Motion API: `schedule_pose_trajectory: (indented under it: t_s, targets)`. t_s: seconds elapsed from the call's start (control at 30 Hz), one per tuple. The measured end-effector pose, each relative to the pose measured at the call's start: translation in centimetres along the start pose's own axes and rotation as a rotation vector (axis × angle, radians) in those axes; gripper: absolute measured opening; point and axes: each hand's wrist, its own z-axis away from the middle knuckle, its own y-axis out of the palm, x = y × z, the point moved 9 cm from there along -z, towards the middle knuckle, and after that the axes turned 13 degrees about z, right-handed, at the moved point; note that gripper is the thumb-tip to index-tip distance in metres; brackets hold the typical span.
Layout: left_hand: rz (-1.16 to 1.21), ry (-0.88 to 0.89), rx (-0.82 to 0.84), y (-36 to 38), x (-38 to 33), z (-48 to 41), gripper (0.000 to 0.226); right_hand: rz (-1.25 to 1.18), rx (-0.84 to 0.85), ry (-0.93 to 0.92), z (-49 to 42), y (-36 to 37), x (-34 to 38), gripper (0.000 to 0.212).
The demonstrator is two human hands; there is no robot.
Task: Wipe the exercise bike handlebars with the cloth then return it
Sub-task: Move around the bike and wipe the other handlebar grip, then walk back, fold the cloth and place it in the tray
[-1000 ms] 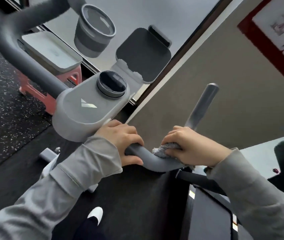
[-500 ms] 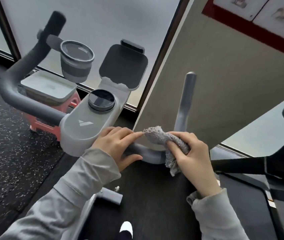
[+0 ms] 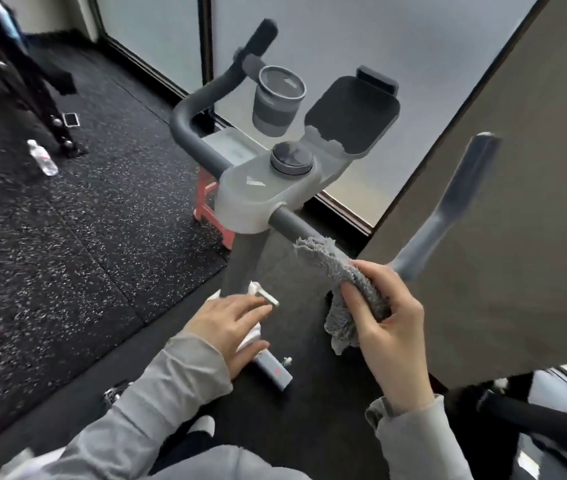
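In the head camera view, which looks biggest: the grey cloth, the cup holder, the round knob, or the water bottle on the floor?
1. grey cloth
2. cup holder
3. round knob
4. water bottle

The cloth's nearness exaggerates it.

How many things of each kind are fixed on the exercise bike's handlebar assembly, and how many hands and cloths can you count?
Handlebar grips: 2, left grip, right grip
Cup holder: 1
Tablet holder: 1
Round dial: 1
Hands: 2, left hand, right hand
Grey cloth: 1
Total: 8
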Motion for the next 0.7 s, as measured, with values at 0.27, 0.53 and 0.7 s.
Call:
schedule_pose_trajectory:
  t_s: [0.27,0.53,0.7]
  targets:
    - [-0.023,-0.812,0.238,13.2,5.8,13.9,0.061,-0.141,0.304,-0.154,5.3,1.2,0.1,0.02]
    - [0.301,-1.464,0.247,21.6,3.8,36.6,0.057,-0.239,0.552,-0.335,12.0,5.0,3.0,0.023]
    - [0.482,-1.711,0.07,23.3,-0.2,45.2,0.054,-0.274,0.665,-0.401,15.9,7.9,4.8,0.02]
